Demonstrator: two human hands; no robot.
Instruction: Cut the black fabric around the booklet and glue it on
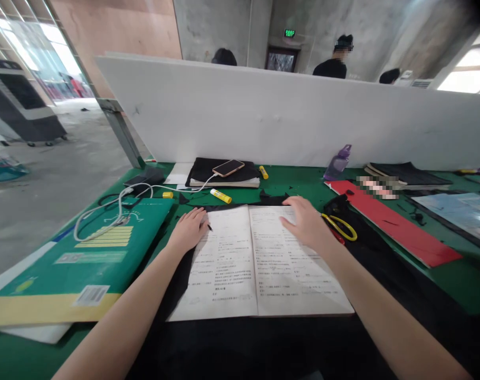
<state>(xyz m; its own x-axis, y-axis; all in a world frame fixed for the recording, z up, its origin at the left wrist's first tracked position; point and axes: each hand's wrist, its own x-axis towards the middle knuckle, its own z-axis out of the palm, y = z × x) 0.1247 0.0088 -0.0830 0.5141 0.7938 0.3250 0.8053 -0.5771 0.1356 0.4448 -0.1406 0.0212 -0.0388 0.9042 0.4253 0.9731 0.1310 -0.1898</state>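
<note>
The open paperback book with white printed pages [228, 264] lies between the forearms on a black, cloth-like sheet [208, 348] over the green tabletop [303, 182]; the bare left hand [188, 230] rests flat at its upper left corner, gripping nothing that shows; the bare right hand [306, 221] is loosely spread over the upper right, though whether it touches the page I cannot tell. Steadying the book well calls, I judge, for light, even pressure at both corners; keep the spine straight and the small black scrap [210, 228] by the left fingertips from catching underneath.
</note>
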